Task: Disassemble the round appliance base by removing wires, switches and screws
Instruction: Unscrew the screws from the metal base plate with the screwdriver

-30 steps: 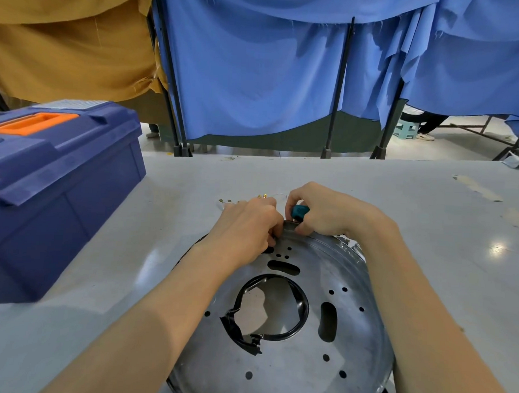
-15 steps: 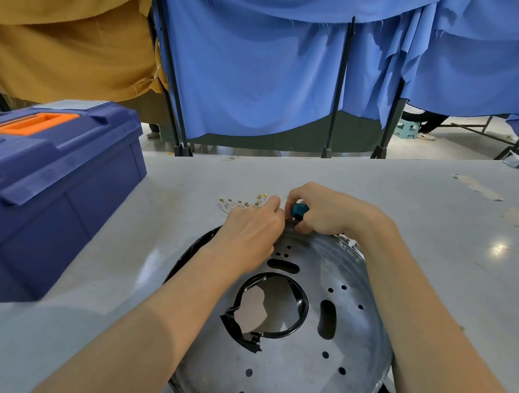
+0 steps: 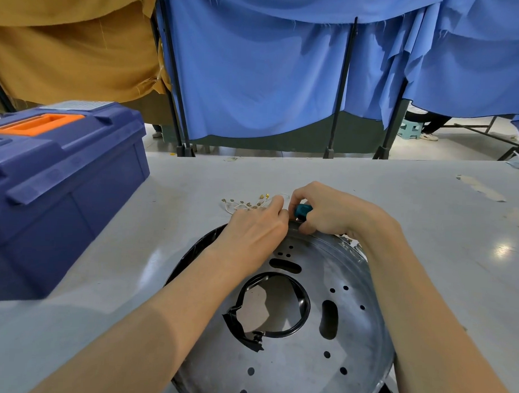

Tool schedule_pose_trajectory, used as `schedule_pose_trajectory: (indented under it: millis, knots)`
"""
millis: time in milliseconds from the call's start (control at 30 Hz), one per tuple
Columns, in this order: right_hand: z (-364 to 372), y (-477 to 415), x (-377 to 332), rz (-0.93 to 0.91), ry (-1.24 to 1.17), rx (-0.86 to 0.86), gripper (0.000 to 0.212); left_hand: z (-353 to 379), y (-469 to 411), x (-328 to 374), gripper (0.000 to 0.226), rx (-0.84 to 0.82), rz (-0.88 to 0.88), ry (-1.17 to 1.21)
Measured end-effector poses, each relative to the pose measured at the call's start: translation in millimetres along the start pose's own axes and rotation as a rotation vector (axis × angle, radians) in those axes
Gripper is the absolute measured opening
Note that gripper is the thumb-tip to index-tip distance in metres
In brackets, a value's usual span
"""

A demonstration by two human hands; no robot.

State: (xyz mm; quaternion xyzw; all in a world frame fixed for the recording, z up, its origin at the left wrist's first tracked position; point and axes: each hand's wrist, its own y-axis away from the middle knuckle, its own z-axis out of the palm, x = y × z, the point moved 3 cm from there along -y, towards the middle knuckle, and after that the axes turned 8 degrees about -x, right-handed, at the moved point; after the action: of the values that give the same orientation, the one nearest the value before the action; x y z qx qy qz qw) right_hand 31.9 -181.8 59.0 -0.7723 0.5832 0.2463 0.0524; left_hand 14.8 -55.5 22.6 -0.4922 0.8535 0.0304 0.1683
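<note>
Bare left hand (image 3: 252,228), bare right hand (image 3: 335,212); forearms (image 3: 166,310) bare up to frame edge; slim fingers (image 3: 301,195).

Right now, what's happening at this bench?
A person is working with both hands at the far rim of a round metal base lying on the table. The right hand grips a teal-handled tool at the rim. The left hand is curled at the same spot, and what it holds is hidden. White wires with gold terminals lie just past the hands. A blue toolbox sits on the left.

right hand (image 3: 328,212) grips teal handle (image 3: 303,210) | left hand (image 3: 252,227) at round base (image 3: 293,371) rim
</note>
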Motion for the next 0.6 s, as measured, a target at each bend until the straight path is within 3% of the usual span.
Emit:
schedule_pose_trajectory:
  millis: [233, 600]
  knots:
    - [0, 0, 1, 0.009, -0.007, 0.000, 0.030, -2, -2, 0, 0.049, -0.010, -0.007, -0.004]
    - [0, 0, 2, 0.021, -0.004, 0.004, 0.026, -12, 1, -4, 0.032, -0.041, -0.003, 0.014]
